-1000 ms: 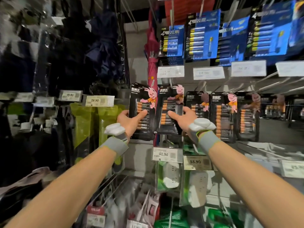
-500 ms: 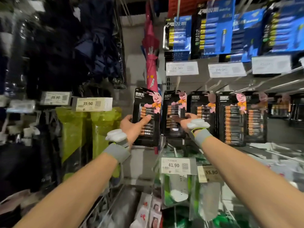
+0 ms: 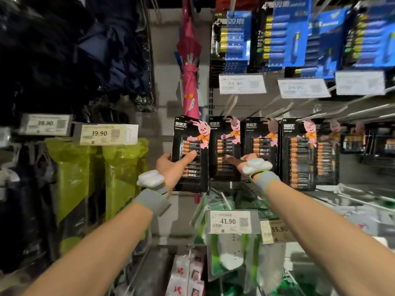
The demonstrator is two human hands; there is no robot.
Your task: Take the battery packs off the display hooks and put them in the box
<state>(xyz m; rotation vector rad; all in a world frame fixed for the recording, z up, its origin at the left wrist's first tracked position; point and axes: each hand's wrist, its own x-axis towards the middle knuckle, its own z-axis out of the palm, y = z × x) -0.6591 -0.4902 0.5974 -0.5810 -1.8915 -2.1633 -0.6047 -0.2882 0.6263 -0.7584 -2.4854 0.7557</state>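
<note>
Battery pack [image 3: 190, 154], black card with pink rabbit, centre of the frame: gripped by left hand [image 3: 171, 167], thumb across the cells, fingers curled behind the left edge. Second battery pack [image 3: 224, 146], just right of it and edge to edge: held by right hand [image 3: 243, 160], thumb on the front, other fingers hidden behind the card. Further packs [image 3: 299, 152] of the same kind hang in a row to the right. Blue battery packs [image 3: 288, 35] fill the upper right. Pink umbrella [image 3: 189, 60] hangs above the first pack; price label [image 3: 230, 221] reading 41.90 sits below.
</note>
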